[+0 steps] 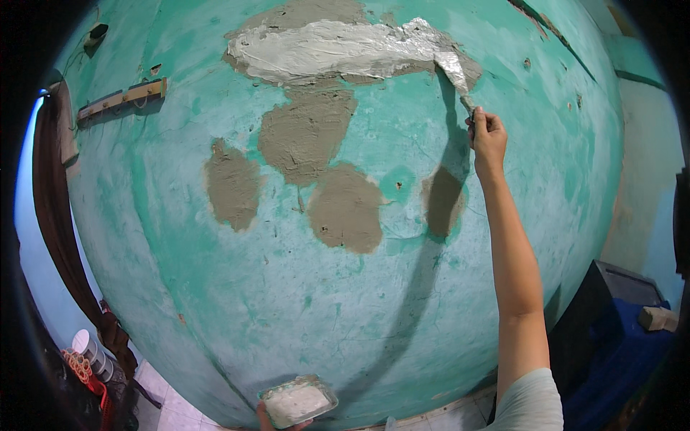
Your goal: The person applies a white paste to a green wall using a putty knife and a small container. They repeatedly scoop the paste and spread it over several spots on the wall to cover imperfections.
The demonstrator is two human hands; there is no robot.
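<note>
My right hand (489, 144) is raised on the right side of the green wall (359, 287), closed on the handle of a putty knife (454, 75). The knife's blade meets the right end of a wide band of wet white filler (330, 50) spread over a grey patch near the top. Below that band are several rough grey plaster patches (305, 133). Low at the bottom centre, my left hand (266, 416) holds a shallow rectangular tray (330, 401) with white paste in it, its fingers wrapped at the edge and underside.
A wooden strip with wires (122, 100) is fixed at upper left. A dark curtain (54, 187) hangs at the left, above stacked containers (93, 355). A dark cabinet (611, 280) and blue covering (618, 345) stand at lower right. Floor tiles (172, 409) show along the wall's foot.
</note>
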